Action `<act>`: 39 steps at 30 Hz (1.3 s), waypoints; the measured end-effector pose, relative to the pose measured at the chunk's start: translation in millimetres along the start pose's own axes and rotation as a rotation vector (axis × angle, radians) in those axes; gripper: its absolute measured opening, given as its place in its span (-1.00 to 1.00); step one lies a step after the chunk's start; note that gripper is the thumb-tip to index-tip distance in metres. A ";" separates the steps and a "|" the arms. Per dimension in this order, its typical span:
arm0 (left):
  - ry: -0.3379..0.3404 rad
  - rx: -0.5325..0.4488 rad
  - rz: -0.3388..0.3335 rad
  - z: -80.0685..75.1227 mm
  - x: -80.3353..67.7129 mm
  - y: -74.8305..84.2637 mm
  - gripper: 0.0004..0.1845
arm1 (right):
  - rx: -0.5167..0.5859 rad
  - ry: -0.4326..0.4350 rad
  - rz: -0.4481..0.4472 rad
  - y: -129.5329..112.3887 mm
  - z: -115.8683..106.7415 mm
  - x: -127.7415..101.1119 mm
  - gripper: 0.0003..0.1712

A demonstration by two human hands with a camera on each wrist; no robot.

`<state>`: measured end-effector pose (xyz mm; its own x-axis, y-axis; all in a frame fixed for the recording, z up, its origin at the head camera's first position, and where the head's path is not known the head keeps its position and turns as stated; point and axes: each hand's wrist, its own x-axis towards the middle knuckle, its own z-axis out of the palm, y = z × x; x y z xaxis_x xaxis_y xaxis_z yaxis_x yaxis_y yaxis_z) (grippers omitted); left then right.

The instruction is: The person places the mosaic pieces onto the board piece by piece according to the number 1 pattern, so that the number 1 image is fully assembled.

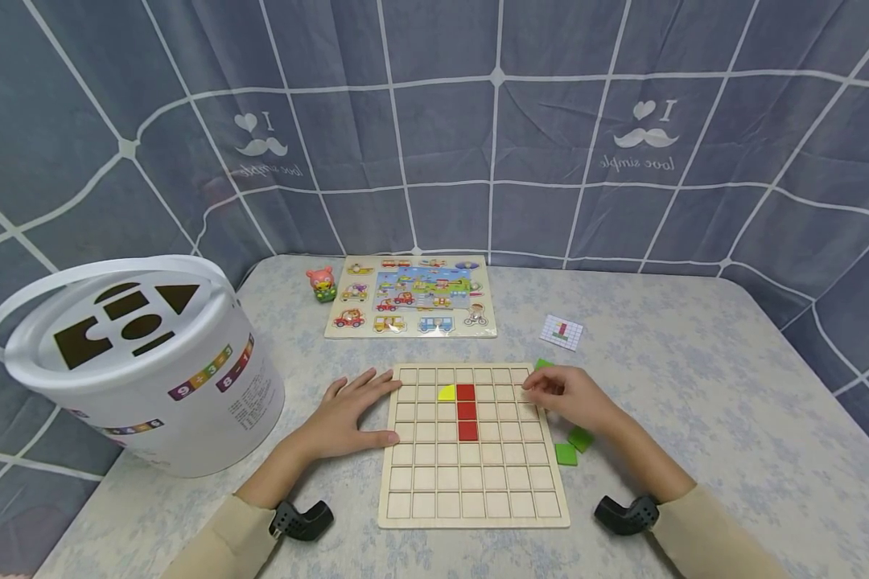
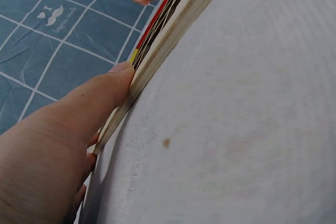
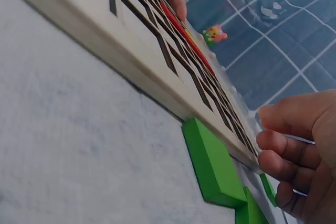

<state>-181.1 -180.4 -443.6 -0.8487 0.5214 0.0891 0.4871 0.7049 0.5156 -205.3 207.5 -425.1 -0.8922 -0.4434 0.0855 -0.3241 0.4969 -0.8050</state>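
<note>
A wooden grid board (image 1: 442, 480) lies flat on the table. Three red square tiles (image 1: 467, 411) form a column in its cells, with a yellow rounded tile (image 1: 446, 393) left of the top one. My left hand (image 1: 348, 414) rests at the board's left edge, fingers spread, its thumb against the rim in the left wrist view. Over the right edge hovers my right hand (image 1: 572, 396), fingers loosely curled with nothing visible between them. Green square tiles (image 1: 566, 454) lie beside the board on that side; one (image 3: 212, 166) shows close up in the right wrist view.
A small pattern card (image 1: 561, 331) lies beyond the board to the right. Farther back are a vehicle picture puzzle (image 1: 340, 322) and a pink-topped toy figure (image 1: 322, 285). A large white bucket (image 1: 261, 378) with shaped holes in its lid stands at left. Patterned curtain surrounds the table.
</note>
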 end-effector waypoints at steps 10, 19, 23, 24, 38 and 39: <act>0.005 -0.008 0.007 -0.4 -0.6 1.1 -0.12 | -0.032 0.046 0.041 4.0 -10.4 3.7 -0.80; 0.005 -0.001 0.003 0.3 -0.3 0.4 -0.13 | -0.072 0.095 0.049 15.1 -14.6 8.7 -0.84; 0.006 0.002 0.004 0.5 -0.3 0.1 -0.13 | -0.087 0.133 0.044 18.2 -14.3 10.4 -0.85; 0.006 0.002 0.003 0.4 -0.3 0.1 -0.13 | -0.091 0.144 0.045 18.9 -14.1 10.8 -0.85; 0.001 0.004 0.006 0.2 0.4 -0.6 -0.12 | -0.150 0.261 0.083 26.2 -12.1 13.4 -0.80; 0.001 0.004 0.006 0.1 0.4 -0.3 -0.12 | -0.158 0.265 0.084 26.1 -12.0 13.4 -0.78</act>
<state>-181.5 -180.4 -443.8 -0.8459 0.5252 0.0930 0.4931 0.7036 0.5116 -229.5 223.5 -437.9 -0.9620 -0.1967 0.1894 -0.2724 0.6428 -0.7160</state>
